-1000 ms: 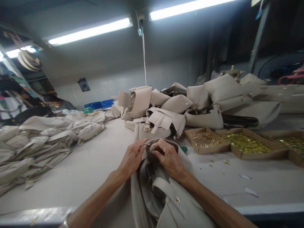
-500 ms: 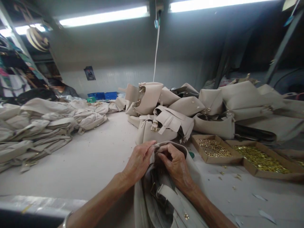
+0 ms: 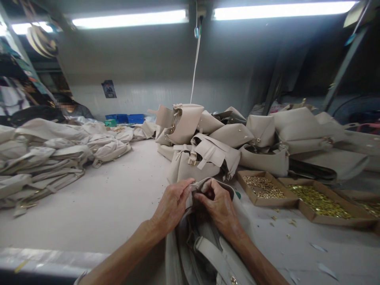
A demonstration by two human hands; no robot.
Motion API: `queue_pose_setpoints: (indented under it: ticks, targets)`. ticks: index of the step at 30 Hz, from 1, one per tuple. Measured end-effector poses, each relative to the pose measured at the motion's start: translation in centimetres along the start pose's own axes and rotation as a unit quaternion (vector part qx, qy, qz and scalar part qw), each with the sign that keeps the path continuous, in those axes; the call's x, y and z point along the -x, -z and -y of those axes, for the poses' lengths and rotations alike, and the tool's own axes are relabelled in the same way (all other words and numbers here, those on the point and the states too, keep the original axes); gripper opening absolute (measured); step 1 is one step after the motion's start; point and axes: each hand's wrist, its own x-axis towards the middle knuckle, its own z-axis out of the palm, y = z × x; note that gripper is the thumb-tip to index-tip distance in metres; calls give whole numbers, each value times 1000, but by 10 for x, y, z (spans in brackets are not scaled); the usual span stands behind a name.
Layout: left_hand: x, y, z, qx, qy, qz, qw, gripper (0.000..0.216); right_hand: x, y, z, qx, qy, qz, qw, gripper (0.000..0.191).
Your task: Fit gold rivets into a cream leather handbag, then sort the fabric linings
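Your two forearms are bare, no sleeves in view up to the bottom edge of the frame. Your left hand [image 3: 172,206] and right hand [image 3: 221,206] wear no gloves and no rings that can be made out. Veins and knuckle creases show on both hands. A thin pale band [image 3: 77,279] sits at your left forearm's lower edge, too cropped to identify.

Lying on the table [image 3: 118,206]: handbag [image 3: 204,245] at the near edge, between left hand [image 3: 173,204] and right hand [image 3: 221,208]; heap of bags [image 3: 225,138] sitting behind it; trays of fittings [image 3: 297,196] resting to the right; flat pieces [image 3: 44,158] stacking up far left.
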Motion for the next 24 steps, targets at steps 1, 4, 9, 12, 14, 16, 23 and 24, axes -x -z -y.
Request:
queue_pose_setpoints:
  ticks: [1, 4, 9, 12, 14, 16, 23, 24]
  targets:
    - [0, 0, 0, 1, -1, 2, 1000, 39, -1, 0, 0, 9, -12, 2, 1000, 23]
    - [0, 1, -2, 2, -9, 6, 1000, 38, -4, 2, 0, 31, -31, 2, 999, 23]
    - [-3, -2, 0, 1, -22, 1, 1000, 36, -10, 2, -2, 51, -51, 6, 997, 27]
    - [-5, -5, 3, -14, -35, -2, 999, 37, -13, 0, 0, 82, -52, -1, 995, 30]
    - [-6, -6, 4, -30, -44, -8, 999, 37, -14, -3, 0, 102, -40, -7, 994, 30]
    - [-6, -7, 4, -49, -49, -14, 997, 36, -14, -6, -1, 123, -34, -10, 992, 28]
    - [6, 9, -5, -85, -90, 37, 992, 58, -5, 10, 20, 168, 12, 29, 985, 25]
    - [8, 15, -5, -82, -88, 43, 992, 59, -2, 16, 30, 174, 29, 45, 983, 25]
